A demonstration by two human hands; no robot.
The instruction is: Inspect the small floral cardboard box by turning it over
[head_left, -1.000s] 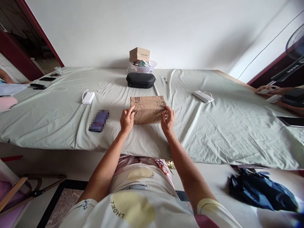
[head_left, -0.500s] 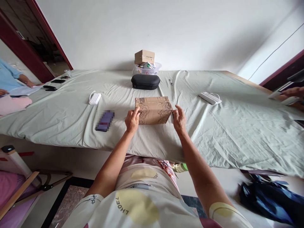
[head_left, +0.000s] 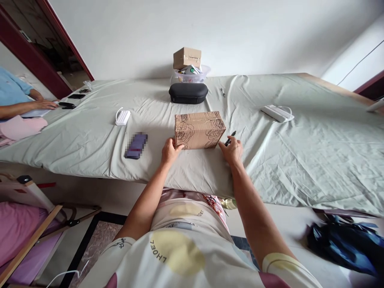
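Note:
A cardboard box with black scribbled loops drawn on its corners rests on the cloth in front of me. My left hand grips its lower left edge, thumb along the front. Close to the box's right side, my right hand is closed round a black marker pen, whose end sticks out past the fingers. Part of the pen is hidden by those fingers. Whether the right fingertips also touch the box I cannot tell.
Beyond the box lie a black zip case and a plastic basket topped by a small carton. White power banks flank me, with a blurred phone at left. Another person's arm reaches over the far left.
My right hand has lowered beside the box, and a black pen now shows in its fingers. My left hand has slid to the box's lower corner. The view has shifted.

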